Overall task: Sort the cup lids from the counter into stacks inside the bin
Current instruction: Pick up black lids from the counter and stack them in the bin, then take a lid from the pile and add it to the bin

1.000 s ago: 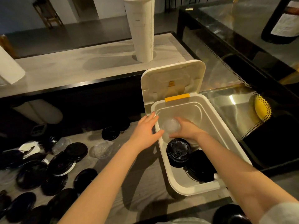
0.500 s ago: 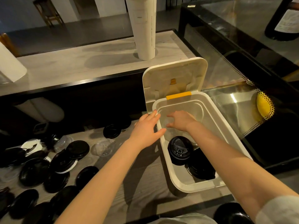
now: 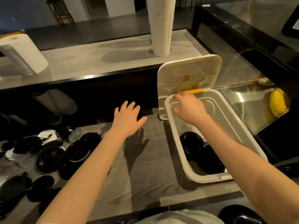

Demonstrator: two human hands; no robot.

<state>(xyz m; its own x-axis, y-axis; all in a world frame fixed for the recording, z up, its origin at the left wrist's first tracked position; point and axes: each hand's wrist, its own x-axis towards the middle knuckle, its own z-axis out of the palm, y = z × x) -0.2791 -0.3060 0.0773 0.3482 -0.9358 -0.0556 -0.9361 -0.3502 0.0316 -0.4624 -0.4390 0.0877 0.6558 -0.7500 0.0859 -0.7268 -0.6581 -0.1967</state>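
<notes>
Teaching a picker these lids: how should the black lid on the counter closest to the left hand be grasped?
Probably pinch the black lid by its right rim from above, coming from the bare counter side: it lies nearly flat and other lids crowd its left.

The left hand [image 3: 127, 118] has left the bin's [image 3: 210, 178] left rim and now hovers, fingers spread, over the counter [image 3: 145, 175] beside it. The right hand [image 3: 189, 107] has risen from the bin's floor to its far rim, by the yellow latch [image 3: 194, 91].

Dim overhead light, hard shadows on the counter [image 3: 153, 183], edges apparently bowed, soft.
</notes>
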